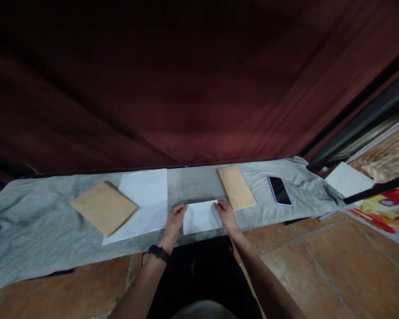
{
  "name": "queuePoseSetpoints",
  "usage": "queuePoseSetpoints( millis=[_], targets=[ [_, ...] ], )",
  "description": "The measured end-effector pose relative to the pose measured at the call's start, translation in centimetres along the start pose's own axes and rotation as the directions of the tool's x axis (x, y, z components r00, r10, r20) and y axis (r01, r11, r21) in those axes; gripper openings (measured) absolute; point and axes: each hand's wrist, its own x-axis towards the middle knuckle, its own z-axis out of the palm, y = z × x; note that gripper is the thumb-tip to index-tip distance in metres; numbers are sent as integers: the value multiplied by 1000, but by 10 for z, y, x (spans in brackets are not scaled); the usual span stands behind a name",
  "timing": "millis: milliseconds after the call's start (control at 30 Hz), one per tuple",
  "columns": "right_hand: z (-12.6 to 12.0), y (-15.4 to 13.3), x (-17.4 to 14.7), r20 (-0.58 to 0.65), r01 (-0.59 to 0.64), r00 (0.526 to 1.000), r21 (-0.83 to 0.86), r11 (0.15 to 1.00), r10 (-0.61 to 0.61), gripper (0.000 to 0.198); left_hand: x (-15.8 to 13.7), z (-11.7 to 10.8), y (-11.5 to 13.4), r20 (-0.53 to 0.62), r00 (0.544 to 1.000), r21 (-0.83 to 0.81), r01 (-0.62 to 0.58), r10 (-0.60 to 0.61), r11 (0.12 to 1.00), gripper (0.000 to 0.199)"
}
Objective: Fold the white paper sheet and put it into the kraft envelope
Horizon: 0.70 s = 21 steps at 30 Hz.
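Observation:
A white sheet of paper (pixel 202 219), small and wide in shape, is between my hands at the near side of the bench. My left hand (pixel 176 217) pinches its upper left corner, and my right hand (pixel 225 213) pinches the upper right one. Just beyond my right hand lies a slim stack of brown envelopes (pixel 237 188). Left of my left hand, larger white paper (pixel 149 204) rests flat, partly covered by a stack of brown envelopes (pixel 104 207). Whether the held sheet is folded I cannot tell.
A grey cloth (pixel 46 221) covers the long, narrow bench. On its right part lies a phone (pixel 280 191) in a light purple case. A dark red curtain (pixel 192 88) hangs behind the bench. At far right are a white board-like piece (pixel 348 179) and a colourful printed package (pixel 388 215).

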Motion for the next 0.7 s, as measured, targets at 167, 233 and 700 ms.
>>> queuePoseSetpoints(
  millis=[167,233,700],
  targets=[
    [1,-1,7,-30,28,999,-66,997,-30,27,5,0,-3,-66,998,62,-19,23,998,36],
    [0,-2,9,-48,41,998,-92,995,-46,25,8,1,-3,-88,995,99,-33,42,995,28],
    [17,-11,-28,343,544,835,-635,548,-431,45,30,19,-8,-60,985,399,-122,159,909,13]
  ],
)
